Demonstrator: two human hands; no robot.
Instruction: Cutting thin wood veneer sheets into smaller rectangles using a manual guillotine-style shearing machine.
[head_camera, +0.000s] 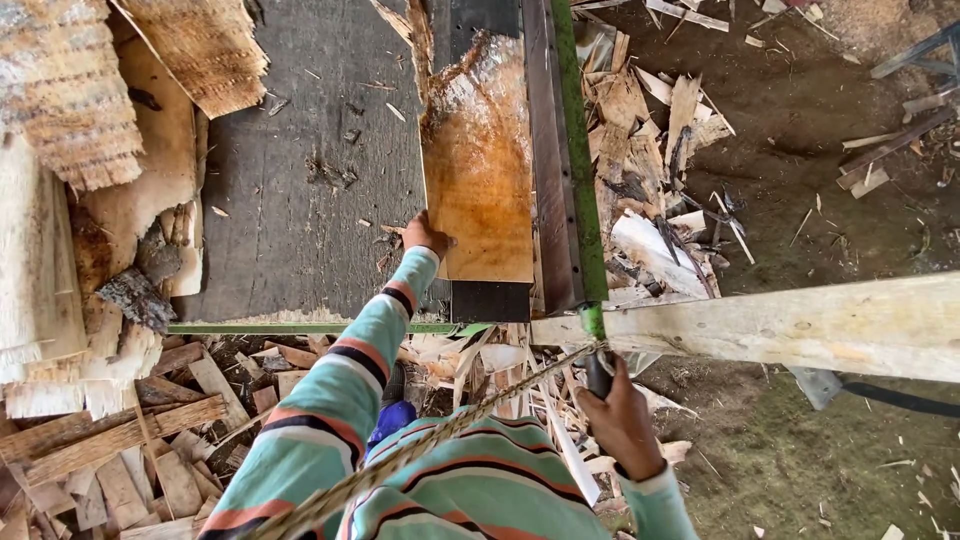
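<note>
the thin, orange-brown sheet of wood veneer with a ragged far edge (478, 170) lies flat on the dark grey work table (300, 190), its right side running along the green-edged metal blade bar (572, 150). the left hand (424, 236) presses its fingers on the sheet's near left corner, resting on it rather than clamped round it. the right hand (622, 420) is closed around a dark handle (598, 375) at the near end of the bar, beside a pale wooden beam (800, 325); a twisted rope (400, 460) crosses the striped sleeve.

the sheet looks light, thin and brittle, likely to crack along the grain and splinter at its torn end; it seems best steadied by a flat palm near the straight cut edge. pale veneer scraps (650, 150) litter the ground. no packages, labels or signs show.
</note>
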